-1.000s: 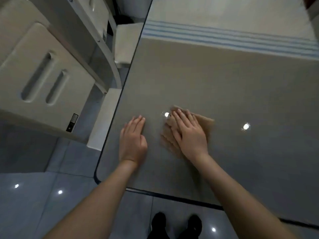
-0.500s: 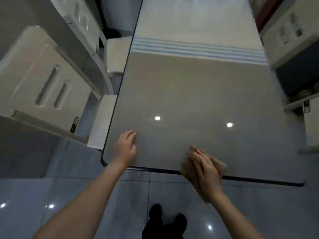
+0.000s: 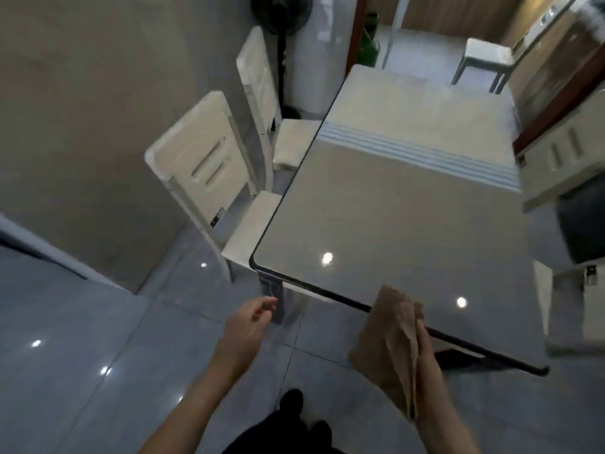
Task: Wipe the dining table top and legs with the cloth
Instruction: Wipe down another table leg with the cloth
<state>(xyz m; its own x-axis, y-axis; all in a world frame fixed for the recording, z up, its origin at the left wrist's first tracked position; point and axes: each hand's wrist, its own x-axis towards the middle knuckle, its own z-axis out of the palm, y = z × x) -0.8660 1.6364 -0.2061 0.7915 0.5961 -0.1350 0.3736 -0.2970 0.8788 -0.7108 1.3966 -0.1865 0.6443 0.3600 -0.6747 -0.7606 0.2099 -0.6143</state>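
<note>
Draped over the right hand [image 3: 425,358], the brown cloth [image 3: 391,345] hangs in loose folds at the lower right of the frame; the fingers lie straight along its right side, pressed against the fabric, though whether a thumb grips it from behind cannot be told. The cloth's top corner overlaps the near edge of the dining table [image 3: 409,217], while most of it hangs off the edge over the floor [image 3: 82,339].

Lower centre, the left hand [image 3: 245,326] is off the table, fingers loosely curled and parted, holding nothing, just in front of the table leg [image 3: 271,290] at the near left corner.

The glossy grey tabletop fills the centre and right, with two bright light reflections and blue stripes toward its far end. Two cream chairs [image 3: 209,172] stand along its left side, one behind the other. A white stool [image 3: 484,60] sits in the upper right, beyond the table. Dark shoes [image 3: 291,401] show at the bottom edge.
</note>
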